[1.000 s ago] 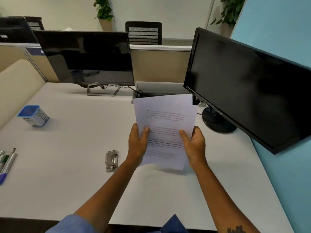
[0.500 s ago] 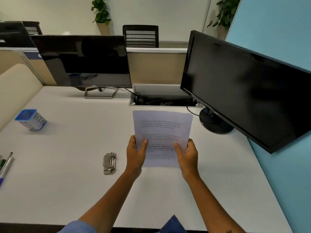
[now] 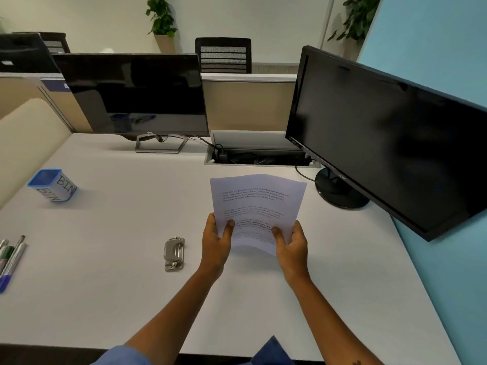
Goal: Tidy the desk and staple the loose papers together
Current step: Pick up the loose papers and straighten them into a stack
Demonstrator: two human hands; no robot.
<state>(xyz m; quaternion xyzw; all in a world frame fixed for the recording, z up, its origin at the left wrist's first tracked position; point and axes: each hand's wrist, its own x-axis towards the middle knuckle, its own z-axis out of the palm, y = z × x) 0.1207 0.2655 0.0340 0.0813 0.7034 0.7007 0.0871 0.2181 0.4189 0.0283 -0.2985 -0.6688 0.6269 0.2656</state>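
Note:
Both hands hold a stack of printed white papers [image 3: 257, 204] above the middle of the white desk [image 3: 105, 299]. My left hand [image 3: 216, 241] grips the stack's lower left edge with the thumb on top. My right hand [image 3: 291, 246] grips the lower right edge the same way. The sheets bow slightly and tilt away from me. A small grey metal stapler [image 3: 174, 254] lies flat on the desk, just left of my left hand.
A blue-rimmed cup marked BIN [image 3: 52, 185] stands at the left. Several pens [image 3: 10, 259] lie at the desk's left edge. Two dark monitors stand behind, one at the back left [image 3: 137, 96], one at the right [image 3: 382, 135]. An open cable tray [image 3: 258, 156] sits between them.
The papers have come down from in front of the cable tray to lower over the desk, and both hands moved slightly nearer to me.

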